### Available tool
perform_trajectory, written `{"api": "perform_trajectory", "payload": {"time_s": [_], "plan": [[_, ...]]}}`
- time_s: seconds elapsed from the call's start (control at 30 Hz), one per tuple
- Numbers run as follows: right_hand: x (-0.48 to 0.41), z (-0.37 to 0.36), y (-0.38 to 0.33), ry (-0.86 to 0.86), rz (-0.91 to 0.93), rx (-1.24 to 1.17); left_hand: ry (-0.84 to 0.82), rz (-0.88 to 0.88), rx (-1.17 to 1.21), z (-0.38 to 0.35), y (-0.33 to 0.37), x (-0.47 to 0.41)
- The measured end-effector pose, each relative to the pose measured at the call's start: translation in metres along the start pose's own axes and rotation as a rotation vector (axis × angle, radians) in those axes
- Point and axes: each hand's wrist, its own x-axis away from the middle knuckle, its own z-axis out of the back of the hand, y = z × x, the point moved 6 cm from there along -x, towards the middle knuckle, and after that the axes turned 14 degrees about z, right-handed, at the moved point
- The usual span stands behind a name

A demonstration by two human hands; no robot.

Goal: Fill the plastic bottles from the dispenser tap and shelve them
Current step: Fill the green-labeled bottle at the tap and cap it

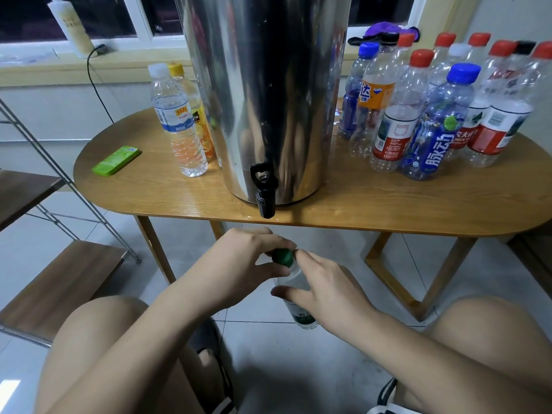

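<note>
— What's round the dispenser (268, 100)?
— Two capped bottles (179, 124) at its left, a flat green pack (116, 160) further left, and a crowd of capped bottles (418, 109) at its right. Nothing sits under the black tap (265, 192).
— And the room?
— An oval wooden worktop (388, 198) under a dark window, pale floor tiles (298, 354), and a wood-and-wire shelf rack (59, 282) at the left.
— The bottle being handled?
— A clear plastic bottle (301, 315) with a dark green label, upright, low in front of the worktop's edge between the person's knees. The left hand (254, 258) pinches its green cap (283, 256); the right hand (325, 291) grips its shoulder. Its fill level is unclear.
</note>
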Motion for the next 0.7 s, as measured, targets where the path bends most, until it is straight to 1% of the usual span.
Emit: {"api": "perform_trajectory", "payload": {"time_s": [0.1,0.17,0.2,0.33,0.47,0.57,0.63,0.7], "plan": [[0.0,0.0,-0.001,-0.013,-0.006,-0.005,0.062,0.069,-0.034,0.003,-0.004,-0.001],[-0.001,0.0,-0.003,-0.017,-0.004,0.004,0.123,0.066,-0.056,0.006,-0.004,-0.001],[-0.002,0.0,-0.003,-0.018,-0.002,0.002,0.123,0.061,-0.043,0.006,-0.004,-0.001],[-0.003,0.001,-0.003,-0.026,0.005,0.014,0.032,0.005,-0.012,0.002,0.002,0.002],[-0.003,0.004,-0.003,-0.014,-0.003,0.035,0.059,-0.026,-0.042,-0.001,0.007,0.002],[-0.002,0.004,-0.003,0.007,-0.015,0.002,0.056,-0.066,-0.05,-0.002,0.009,0.001],[-0.002,0.005,-0.001,0.034,-0.015,-0.036,0.061,-0.08,-0.011,-0.002,0.007,0.001],[-0.002,0.007,0.001,0.05,-0.015,-0.068,0.071,-0.088,0.091,-0.001,0.004,0.003]]}}
